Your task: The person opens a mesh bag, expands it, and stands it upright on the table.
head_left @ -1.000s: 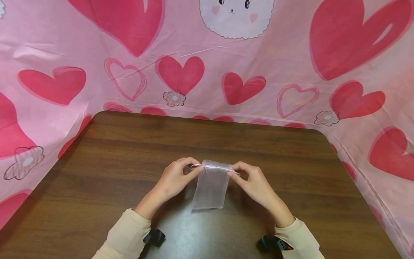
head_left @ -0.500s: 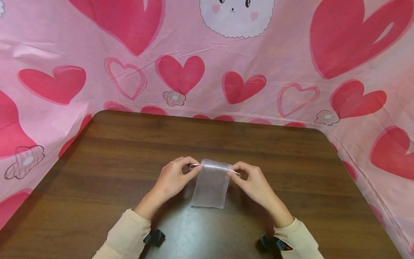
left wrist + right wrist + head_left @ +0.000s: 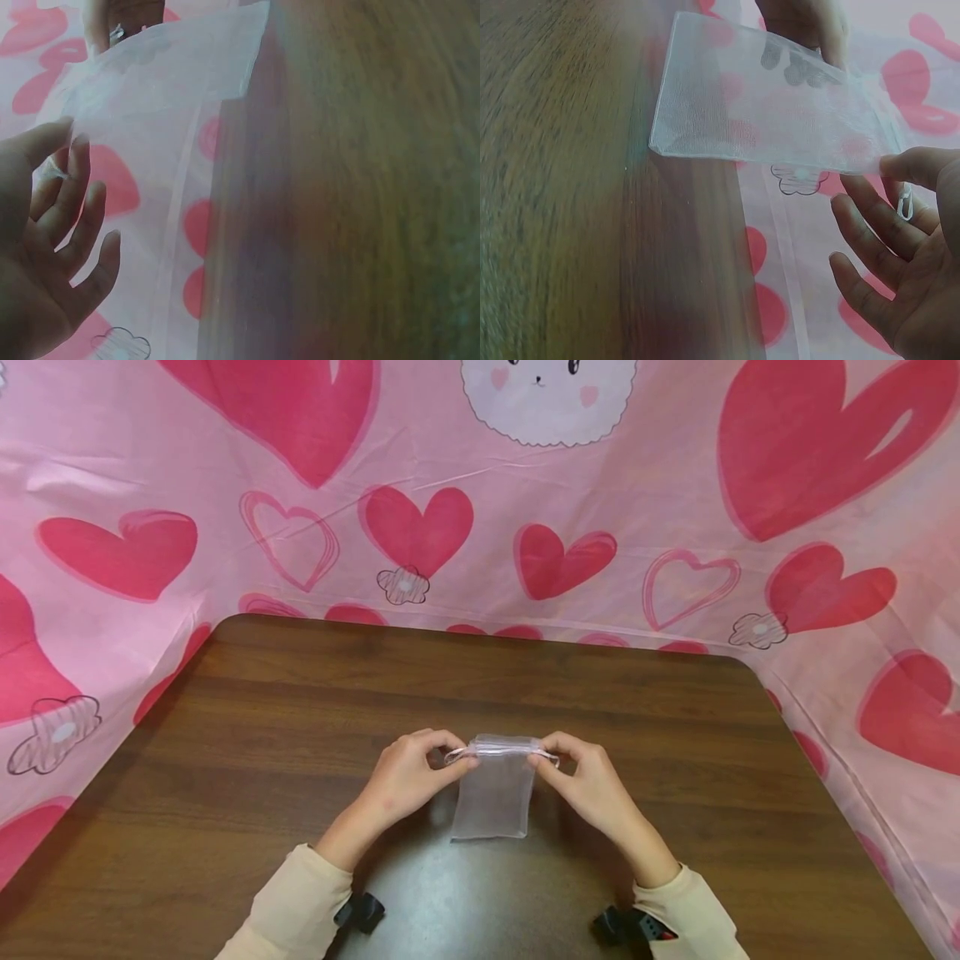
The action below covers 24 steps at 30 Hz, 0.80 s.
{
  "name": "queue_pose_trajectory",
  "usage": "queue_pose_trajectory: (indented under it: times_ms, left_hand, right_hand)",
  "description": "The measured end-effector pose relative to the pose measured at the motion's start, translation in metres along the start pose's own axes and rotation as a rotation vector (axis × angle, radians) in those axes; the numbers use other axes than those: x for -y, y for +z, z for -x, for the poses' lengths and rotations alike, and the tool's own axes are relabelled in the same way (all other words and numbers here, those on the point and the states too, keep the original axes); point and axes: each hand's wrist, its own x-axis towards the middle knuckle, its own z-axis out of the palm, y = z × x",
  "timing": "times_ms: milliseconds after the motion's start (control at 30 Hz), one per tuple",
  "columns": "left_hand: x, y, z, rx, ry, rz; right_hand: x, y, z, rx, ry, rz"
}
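Observation:
Between the two hands hangs a small sheer white drawstring pouch (image 3: 492,797), its gathered top edge uppermost. My left hand (image 3: 411,768) pinches the top left corner between thumb and forefinger, with a cord loop sticking out there. At the top right corner my right hand (image 3: 588,777) pinches the pouch the same way, and another cord loop (image 3: 905,202) shows past the thumb in the right wrist view. The other fingers of both hands are spread loosely. In the left wrist view the flat pouch (image 3: 172,67) looks see-through, with nothing visible inside.
Below the hands is a brown wood-grain table (image 3: 300,693) with rounded far corners. A pink cloth with red hearts (image 3: 566,560) hangs along its back and sides. Black straps with small cameras sit at both wrists, beside the beige sleeves (image 3: 296,893).
The left hand has shifted slightly right and down, its thumb now lower on the pouch corner. The pouch has moved a little right with it; the right hand stays nearly still.

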Motion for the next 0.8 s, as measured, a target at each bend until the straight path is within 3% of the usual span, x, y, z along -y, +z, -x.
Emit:
queue_pose_trajectory:
  times_ms: [267,467,700,800]
  left_hand:
    - [0.0007,-0.0016,0.0004,-0.03,0.036,-0.042]
    - [-0.0007,-0.0033,0.0007,-0.045,0.011,-0.079]
    - [-0.003,-0.0044,0.0008,0.003,-0.11,0.066]
    - [-0.0026,-0.0036,0.0008,0.024,-0.133,0.129]
  right_hand:
    - [-0.0005,-0.0028,0.001,-0.005,0.008,0.007]
    - [-0.0004,-0.0026,0.0016,-0.01,0.017,0.017]
    - [0.0,-0.0018,0.0022,-0.022,0.06,-0.025]
    - [0.0002,-0.0006,0.0023,-0.035,0.088,-0.067]
